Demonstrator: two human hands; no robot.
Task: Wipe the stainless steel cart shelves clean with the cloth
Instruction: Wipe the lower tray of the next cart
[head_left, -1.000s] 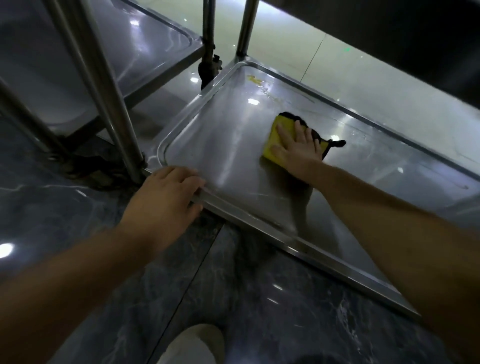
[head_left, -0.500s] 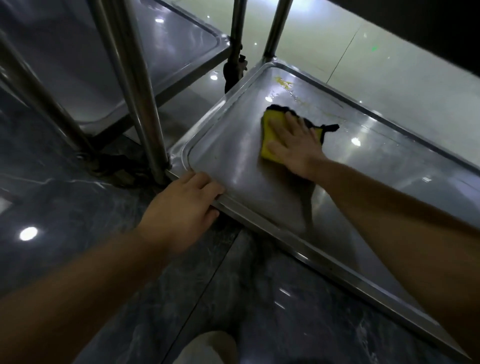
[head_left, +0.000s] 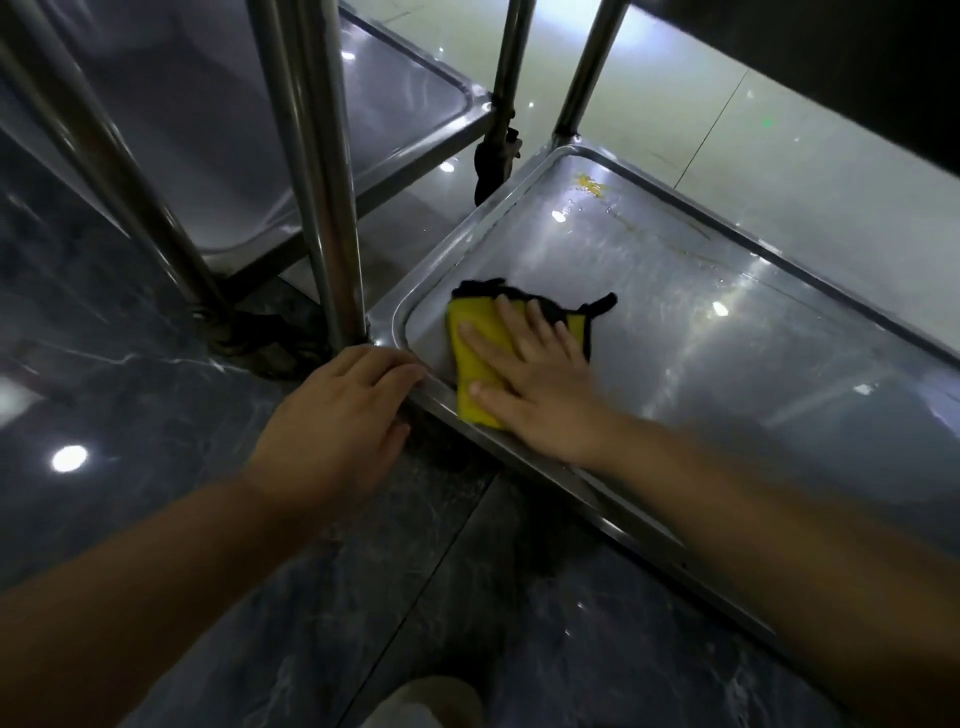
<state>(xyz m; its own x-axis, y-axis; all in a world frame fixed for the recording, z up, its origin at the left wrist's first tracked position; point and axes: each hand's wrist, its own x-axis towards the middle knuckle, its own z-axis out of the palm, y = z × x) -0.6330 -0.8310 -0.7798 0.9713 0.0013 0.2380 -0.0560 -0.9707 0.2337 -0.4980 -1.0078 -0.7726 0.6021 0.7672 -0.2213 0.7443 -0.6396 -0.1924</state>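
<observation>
A yellow cloth (head_left: 475, 353) with black edging lies flat in the near left corner of the cart's low steel shelf (head_left: 727, 364). Its near edge rides up against the raised rim. Your right hand (head_left: 540, 384) presses down on it with the palm flat and the fingers straight and spread, gripping nothing. Your left hand (head_left: 337, 415) sits just beside it at the shelf's corner. Its fingers hook over the rim and the thumb is tucked below, holding the cart steady at the foot of an upright post (head_left: 332, 208).

Yellow residue (head_left: 589, 183) and a faint streak remain at the far corner, well apart from the cloth. If you only work the near corner, that mess will likely stay.

With only a flat palm on it, the cloth could bunch, or slip out over the rim onto the dark marble floor (head_left: 156, 389). If your left hand lets go, a hard push may shift the cart. A second cart's shelf (head_left: 260, 130) stands close on the left.
</observation>
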